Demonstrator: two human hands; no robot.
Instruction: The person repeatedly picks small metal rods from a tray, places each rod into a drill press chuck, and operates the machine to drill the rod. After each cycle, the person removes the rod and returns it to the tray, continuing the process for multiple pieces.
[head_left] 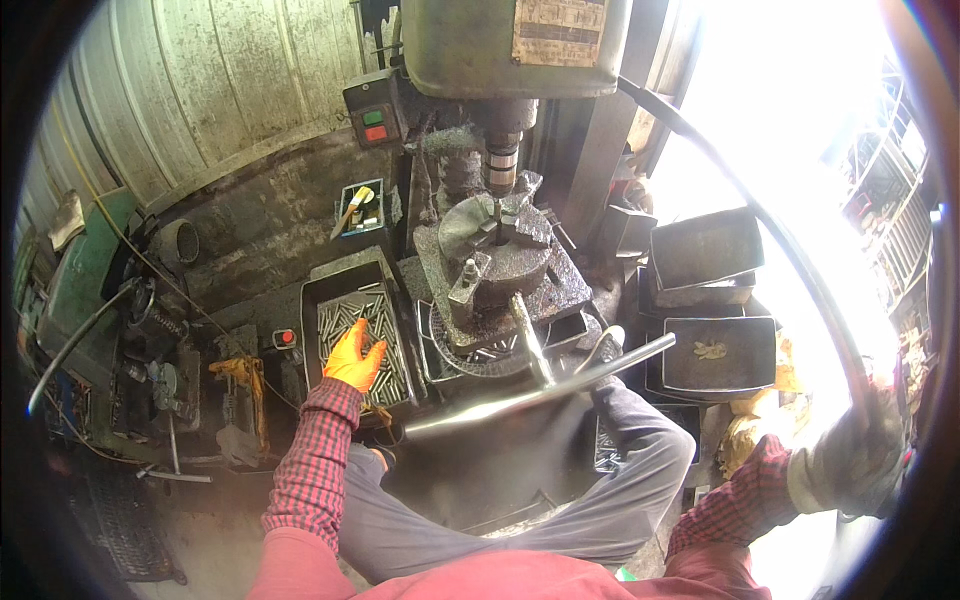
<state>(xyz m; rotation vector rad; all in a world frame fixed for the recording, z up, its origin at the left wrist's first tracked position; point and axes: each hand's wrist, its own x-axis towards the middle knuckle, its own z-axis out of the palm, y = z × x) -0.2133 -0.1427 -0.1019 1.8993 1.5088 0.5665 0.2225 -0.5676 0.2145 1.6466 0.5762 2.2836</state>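
My left hand [355, 362], in an orange glove, reaches over a metal bin [310, 292] full of short metal pins [385, 340]. Its thumb and forefinger are spread apart, and no pin shows between them. Far to the right, my right hand [848, 468] wears a greyish work glove and is closed round the lower end of a long curved lever [775, 215]. That lever runs up to the drill press head [500, 75]. Below the press spindle [502, 160] stands a round chuck fixture [490, 240], covered in metal shavings. The right fingers are partly lost in shadow and glare.
A shiny bar handle [545, 392] sticks out from the fixture above my knees. Dark metal trays [708, 250] are stacked at right. A switch box [374, 122] with green and red buttons hangs behind. A brush [352, 208] lies in a small tray. Another machine [165, 370] stands left.
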